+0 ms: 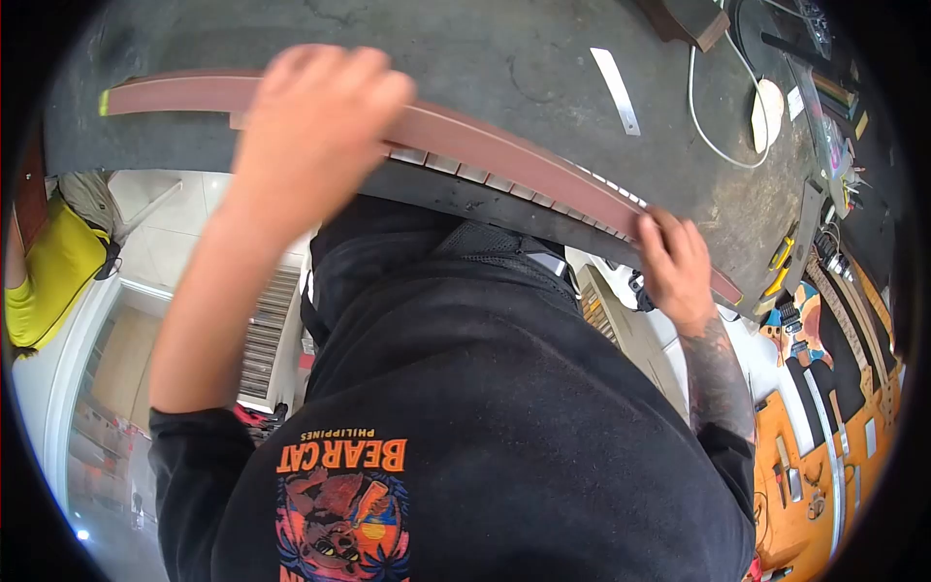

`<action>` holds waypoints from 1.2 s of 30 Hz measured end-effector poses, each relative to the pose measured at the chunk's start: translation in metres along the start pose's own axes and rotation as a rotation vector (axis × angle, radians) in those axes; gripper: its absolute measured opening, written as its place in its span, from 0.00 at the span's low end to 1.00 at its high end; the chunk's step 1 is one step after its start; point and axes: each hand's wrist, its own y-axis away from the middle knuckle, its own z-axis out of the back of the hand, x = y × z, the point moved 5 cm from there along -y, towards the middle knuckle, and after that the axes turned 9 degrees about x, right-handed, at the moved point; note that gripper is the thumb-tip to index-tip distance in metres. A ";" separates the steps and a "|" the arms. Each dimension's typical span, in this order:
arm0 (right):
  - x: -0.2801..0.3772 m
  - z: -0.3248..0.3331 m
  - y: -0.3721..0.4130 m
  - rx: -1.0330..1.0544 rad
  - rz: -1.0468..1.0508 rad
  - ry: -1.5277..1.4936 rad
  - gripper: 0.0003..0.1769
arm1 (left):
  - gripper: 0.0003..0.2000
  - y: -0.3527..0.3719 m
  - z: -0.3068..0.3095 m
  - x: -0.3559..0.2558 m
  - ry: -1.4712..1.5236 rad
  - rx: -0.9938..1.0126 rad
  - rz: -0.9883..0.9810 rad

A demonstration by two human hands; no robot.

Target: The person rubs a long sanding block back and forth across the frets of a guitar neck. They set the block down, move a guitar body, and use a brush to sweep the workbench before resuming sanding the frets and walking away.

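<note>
A long reddish-brown bar with a yellow-green tip at its left end lies across the near edge of the dark workbench. My left hand, slightly blurred, is closed over the bar left of its middle. Near the bar's right end, my right hand grips it with the fingers over the top. Under the bar, partly covered, shows what looks like a fretted guitar fingerboard with crosswise lines and pale patches. My hands and the bar hide the rest of it.
On the workbench lie a flat metal strip, a white cable and a pale rounded piece. Yellow-handled tools lie at the right edge. Beyond, an orange-brown board holds several tools. A yellow-green bag-like item is at left.
</note>
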 end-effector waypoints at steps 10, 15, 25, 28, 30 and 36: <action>0.027 -0.008 -0.014 0.048 -0.044 0.048 0.42 | 0.28 0.021 -0.004 0.018 -0.036 -0.043 -0.004; 0.018 -0.009 -0.001 0.056 0.015 0.026 0.42 | 0.24 0.017 -0.005 0.001 -0.036 -0.130 -0.022; 0.033 -0.009 -0.023 0.069 0.034 0.074 0.41 | 0.21 0.028 0.006 0.006 -0.130 0.134 0.047; 0.007 -0.009 0.025 0.087 0.041 0.096 0.41 | 0.21 0.011 0.001 -0.039 -0.045 -0.018 -0.057; 0.011 -0.010 0.016 0.077 0.085 0.084 0.42 | 0.21 0.017 -0.002 -0.029 -0.097 0.026 0.015; 0.089 -0.010 -0.105 0.033 0.131 0.038 0.45 | 0.19 0.076 0.012 0.060 -0.300 0.033 0.314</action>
